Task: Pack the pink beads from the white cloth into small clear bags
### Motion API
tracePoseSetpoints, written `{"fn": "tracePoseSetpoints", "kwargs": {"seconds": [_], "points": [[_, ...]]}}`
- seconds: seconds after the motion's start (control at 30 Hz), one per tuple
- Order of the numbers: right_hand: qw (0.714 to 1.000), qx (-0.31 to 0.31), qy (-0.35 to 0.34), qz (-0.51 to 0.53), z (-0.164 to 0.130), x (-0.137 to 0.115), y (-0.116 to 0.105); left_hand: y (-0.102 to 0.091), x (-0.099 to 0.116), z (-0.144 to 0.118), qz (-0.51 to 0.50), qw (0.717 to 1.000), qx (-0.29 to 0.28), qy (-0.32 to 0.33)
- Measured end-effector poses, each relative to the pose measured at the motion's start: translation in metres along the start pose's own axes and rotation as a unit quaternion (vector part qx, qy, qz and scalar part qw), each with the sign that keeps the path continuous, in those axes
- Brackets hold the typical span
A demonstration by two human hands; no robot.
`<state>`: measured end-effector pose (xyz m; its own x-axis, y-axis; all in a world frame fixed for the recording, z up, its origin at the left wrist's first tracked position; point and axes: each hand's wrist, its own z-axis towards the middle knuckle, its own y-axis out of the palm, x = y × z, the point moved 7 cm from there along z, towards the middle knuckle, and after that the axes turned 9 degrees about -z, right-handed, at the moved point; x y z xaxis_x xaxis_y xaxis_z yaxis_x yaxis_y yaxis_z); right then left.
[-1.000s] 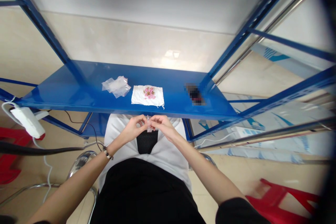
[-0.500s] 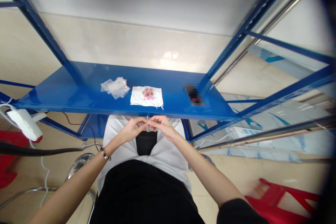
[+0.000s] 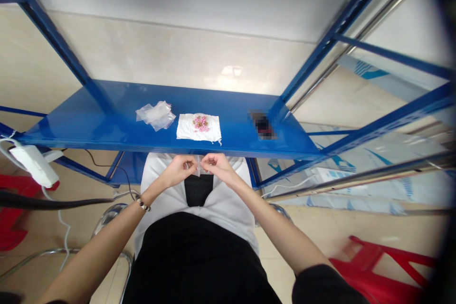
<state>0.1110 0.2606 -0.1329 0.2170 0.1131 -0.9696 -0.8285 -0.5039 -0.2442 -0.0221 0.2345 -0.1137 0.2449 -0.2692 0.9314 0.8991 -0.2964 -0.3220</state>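
Just below the shelf's front edge, over my lap, my left hand (image 3: 182,169) and my right hand (image 3: 216,165) pinch a small clear plastic bag (image 3: 198,171) between them, one at each side. Its contents, if any, are too small to make out. Beyond the hands a white cloth (image 3: 184,128) lies on the shelf, with a heap of small pink and greenish bead-like pieces (image 3: 201,123) on it. To the left of the cloth rests a loose pile of clear plastic bags (image 3: 156,116).
The blue metal shelf (image 3: 117,126) has uprights at both sides. A blurred-out dark object (image 3: 262,125) lies at its right. A white power strip (image 3: 34,166) hangs at the left end. Red stools (image 3: 374,266) stand on the floor.
My fingers have spread slightly apart on the small bag, which now shows wider between them. The things on the shelf lie as before; the view has shifted a little.
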Motion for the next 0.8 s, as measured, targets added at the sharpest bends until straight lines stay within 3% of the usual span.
{"fn": "tracePoseSetpoints", "kwargs": {"seconds": [0.3,0.5,0.67,0.8], "points": [[0.998,0.039,-0.02,-0.053,0.005,-0.001,-0.002,-0.004,0.002,0.003,0.026,1.0,0.005,-0.007],[0.996,0.066,-0.018,-0.055,0.001,-0.004,-0.015,-0.021,0.002,0.0,0.048,0.997,0.061,-0.01],[0.992,0.059,-0.04,-0.1,-0.002,-0.01,-0.015,-0.021,0.0,-0.002,0.041,0.997,0.068,-0.012],[0.988,0.073,-0.045,-0.132,-0.002,-0.008,-0.012,-0.022,-0.002,-0.003,0.098,0.991,0.087,-0.019]]}}
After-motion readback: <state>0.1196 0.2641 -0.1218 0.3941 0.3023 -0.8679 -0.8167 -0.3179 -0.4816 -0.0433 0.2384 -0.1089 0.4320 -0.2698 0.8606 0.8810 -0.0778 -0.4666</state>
